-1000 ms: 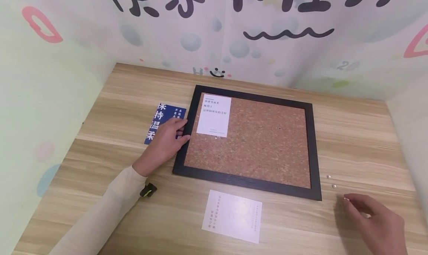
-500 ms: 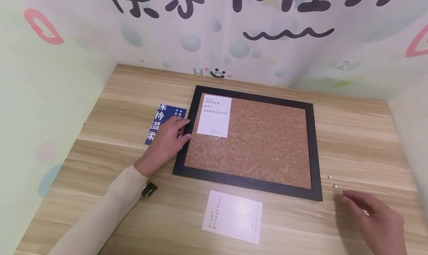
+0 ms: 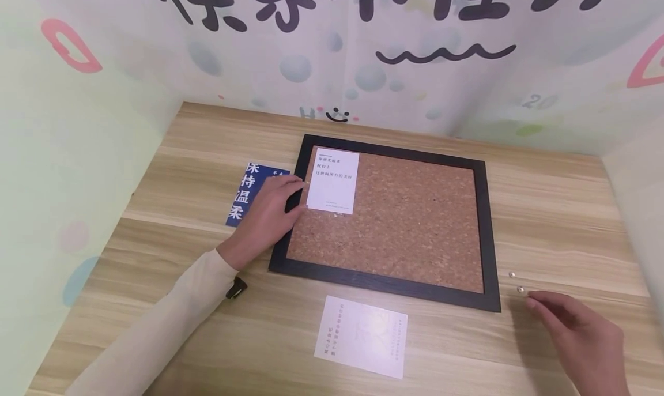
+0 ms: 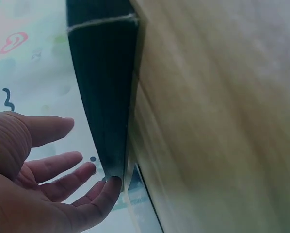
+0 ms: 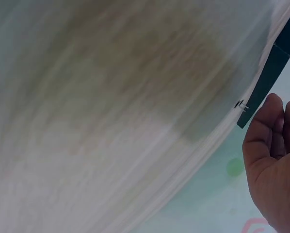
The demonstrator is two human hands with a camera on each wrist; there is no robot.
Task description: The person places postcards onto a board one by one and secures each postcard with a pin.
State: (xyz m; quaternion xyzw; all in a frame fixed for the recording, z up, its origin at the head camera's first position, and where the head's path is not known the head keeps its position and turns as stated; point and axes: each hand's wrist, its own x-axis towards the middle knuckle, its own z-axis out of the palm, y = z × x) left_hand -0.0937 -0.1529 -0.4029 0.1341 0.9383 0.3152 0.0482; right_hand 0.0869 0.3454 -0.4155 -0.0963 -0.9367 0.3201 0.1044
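Note:
A white printed card (image 3: 337, 194) lies at the upper left of a cork board (image 3: 404, 229) with a black frame (image 3: 384, 286). My left hand (image 3: 266, 214) reaches over the frame's left side, thumb and index fingertips at the card's left edge. In the left wrist view that hand (image 4: 50, 179) has its fingers apart, one against the frame's side (image 4: 106, 87). To the right of the board, my right hand (image 3: 583, 335) pinches a tiny pin, barely visible at its fingertips, beside two small pins (image 3: 520, 290). In the right wrist view its fingers (image 5: 266, 114) are bent together.
A blue card (image 3: 241, 197) with white characters lies left of the board, partly under my left hand. Another white card (image 3: 361, 336) lies on the wooden table (image 3: 456, 350) in front of the board. Printed walls (image 3: 249, 67) stand behind and at both sides.
My left hand has moved right, from the frame's outer edge to the card's edge. My right hand has shifted slightly left and up, closer to the two pins.

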